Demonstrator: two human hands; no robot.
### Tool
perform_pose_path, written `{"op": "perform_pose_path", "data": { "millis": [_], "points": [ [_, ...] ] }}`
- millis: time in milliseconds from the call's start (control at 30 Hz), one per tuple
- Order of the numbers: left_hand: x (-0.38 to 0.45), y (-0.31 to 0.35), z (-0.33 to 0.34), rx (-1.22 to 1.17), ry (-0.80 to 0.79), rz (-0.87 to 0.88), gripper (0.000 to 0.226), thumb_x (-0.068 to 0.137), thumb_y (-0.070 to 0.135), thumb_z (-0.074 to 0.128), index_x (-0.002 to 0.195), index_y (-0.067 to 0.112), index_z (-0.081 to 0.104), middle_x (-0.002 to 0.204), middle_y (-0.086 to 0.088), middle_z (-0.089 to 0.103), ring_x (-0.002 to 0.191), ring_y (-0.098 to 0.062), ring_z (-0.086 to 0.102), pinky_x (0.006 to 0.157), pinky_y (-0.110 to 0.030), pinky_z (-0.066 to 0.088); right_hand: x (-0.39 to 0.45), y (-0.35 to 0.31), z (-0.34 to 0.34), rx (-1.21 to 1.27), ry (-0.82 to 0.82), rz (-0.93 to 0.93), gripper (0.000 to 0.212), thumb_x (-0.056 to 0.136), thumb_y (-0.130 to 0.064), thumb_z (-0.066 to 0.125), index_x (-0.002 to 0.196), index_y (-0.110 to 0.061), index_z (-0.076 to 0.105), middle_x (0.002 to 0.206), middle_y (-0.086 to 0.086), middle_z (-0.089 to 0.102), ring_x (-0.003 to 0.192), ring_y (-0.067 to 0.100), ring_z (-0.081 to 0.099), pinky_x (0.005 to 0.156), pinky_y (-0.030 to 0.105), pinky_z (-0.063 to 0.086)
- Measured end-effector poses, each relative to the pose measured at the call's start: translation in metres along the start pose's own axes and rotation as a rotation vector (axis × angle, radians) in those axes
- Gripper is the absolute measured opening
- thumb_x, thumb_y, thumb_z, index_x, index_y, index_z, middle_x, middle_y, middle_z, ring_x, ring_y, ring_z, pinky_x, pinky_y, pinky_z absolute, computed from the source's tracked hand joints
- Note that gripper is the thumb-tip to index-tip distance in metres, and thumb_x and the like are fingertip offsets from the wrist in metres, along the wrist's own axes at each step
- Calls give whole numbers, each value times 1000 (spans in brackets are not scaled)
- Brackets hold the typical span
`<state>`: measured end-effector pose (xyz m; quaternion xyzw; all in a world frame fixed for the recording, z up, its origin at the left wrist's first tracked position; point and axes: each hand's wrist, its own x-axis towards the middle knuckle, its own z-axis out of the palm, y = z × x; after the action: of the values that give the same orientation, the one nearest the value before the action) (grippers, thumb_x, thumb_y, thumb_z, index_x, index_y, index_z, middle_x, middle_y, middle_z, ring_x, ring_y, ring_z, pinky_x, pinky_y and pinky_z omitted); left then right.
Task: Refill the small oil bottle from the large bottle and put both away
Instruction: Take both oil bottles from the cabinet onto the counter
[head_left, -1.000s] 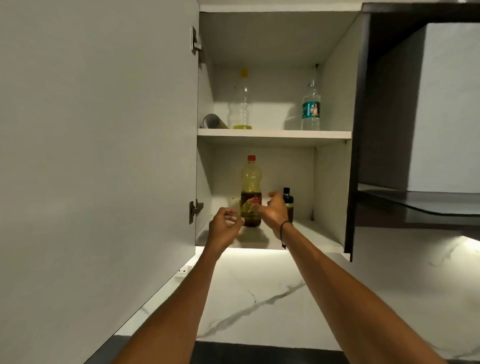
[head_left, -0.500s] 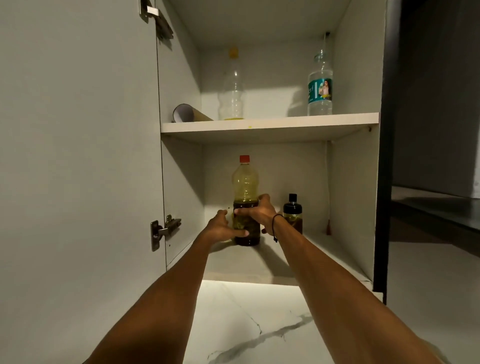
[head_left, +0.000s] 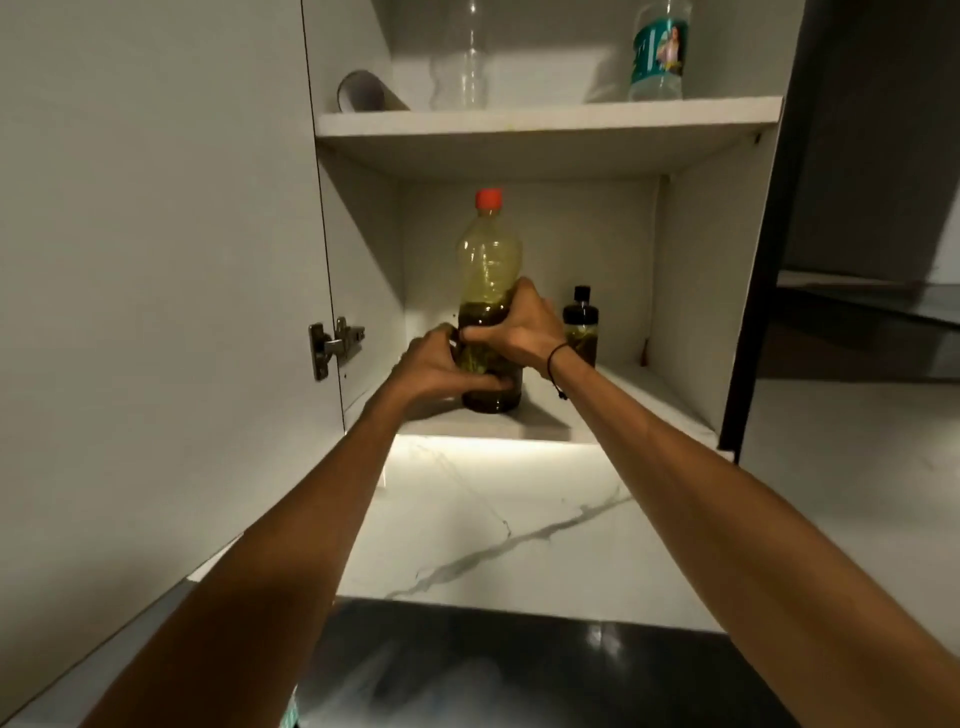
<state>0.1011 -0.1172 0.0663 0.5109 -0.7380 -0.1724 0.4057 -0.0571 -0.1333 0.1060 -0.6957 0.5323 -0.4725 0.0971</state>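
Frame centre: left hand and right hand both gripping upright red-capped oil bottle; small dark-capped bottle standing just right

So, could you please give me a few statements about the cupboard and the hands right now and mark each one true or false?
1. Both hands grip the big bottle. True: the left hand and the right hand wrap round its lower half.
2. The big bottle has a yellow cap. False: its cap is red.
3. The small bottle stands on the lower shelf, to the right of the big bottle. True.
4. The right hand holds the small bottle. False: no hand touches it.
5. The big bottle is full to the neck. False: the dark oil fills only the lower part.
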Motion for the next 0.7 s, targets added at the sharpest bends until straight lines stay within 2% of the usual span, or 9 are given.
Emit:
{"op": "perform_pose_path", "data": {
  "millis": [67, 200, 400, 600, 700],
  "points": [
    [-21, 5, -8, 53, 4, 20, 92, 59, 60, 96, 132, 22, 55, 117, 4, 68, 101, -14, 66, 92, -43, 60, -24, -12, -5, -18, 21, -5, 87, 59, -56, 88, 127, -20, 47, 112, 2, 64, 97, 22, 65, 78, 35, 58],
    [-69, 16, -20, 57, 39, 80, 91, 59, 62, 95, 130, 24, 55, 112, 4, 69, 100, -15, 67, 87, -41, 63, -70, -36, -16, -54, 48, -35, 91, 54, -65, 82, 126, -23, 45, 114, 2, 64, 100, 23, 65, 83, 40, 60],
    [-133, 23, -25, 80, 46, 85, 96, 51, 77, 85, 127, 27, 56, 105, 9, 70, 93, -14, 70, 83, -47, 64, -133, -58, -25, -84, 72, -32, 86, 65, -56, 87, 129, -16, 46, 112, 1, 67, 97, 21, 65, 77, 32, 58],
    [-198, -10, 4, 80, 65, 20, 89, 51, 75, 86, 120, 28, 55, 101, 10, 71, 84, -15, 71, 77, -46, 63, -206, -45, 3, -109, 25, 37, 89, 56, -66, 81, 122, -19, 44, 109, 4, 64, 99, 28, 60, 79, 39, 54],
    [-227, -40, 31, 102, 56, 12, 90, 55, 74, 87, 124, 26, 54, 109, 5, 74, 88, -18, 73, 78, -47, 64, -241, -22, 29, -110, -9, 85, 94, 54, -72, 77, 125, -22, 42, 110, 3, 65, 99, 29, 64, 81, 42, 57]
  ]
}}
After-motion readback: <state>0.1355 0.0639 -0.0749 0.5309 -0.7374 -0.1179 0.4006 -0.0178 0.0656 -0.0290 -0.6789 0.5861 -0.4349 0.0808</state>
